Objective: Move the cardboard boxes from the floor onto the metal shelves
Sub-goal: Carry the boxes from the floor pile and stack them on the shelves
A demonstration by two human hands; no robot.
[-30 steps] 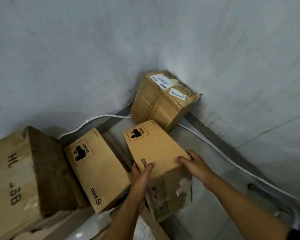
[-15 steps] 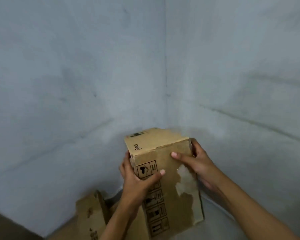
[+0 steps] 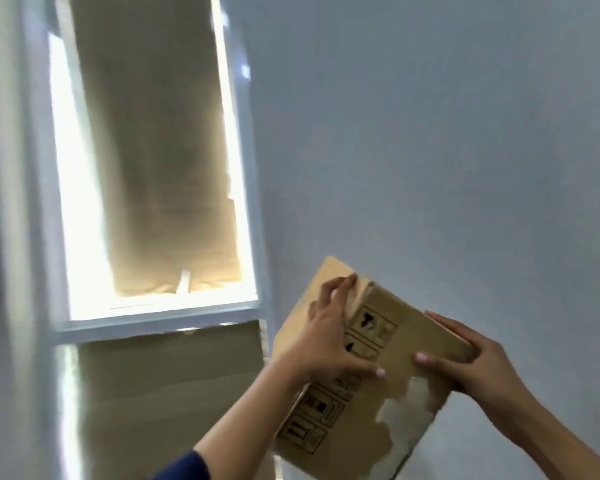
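Lower right of frame: I hold the cardboard box (image 3: 368, 382) tilted, left hand (image 3: 329, 344) clamped on its left side, right hand (image 3: 478, 368) on its right edge, hands apart.

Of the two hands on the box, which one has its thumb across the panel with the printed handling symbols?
The left hand: its thumb lies over the symbols on the cardboard box. The right hand grips the plain right edge.

One cardboard box (image 3: 388, 368), two hands (image 3: 329, 341).
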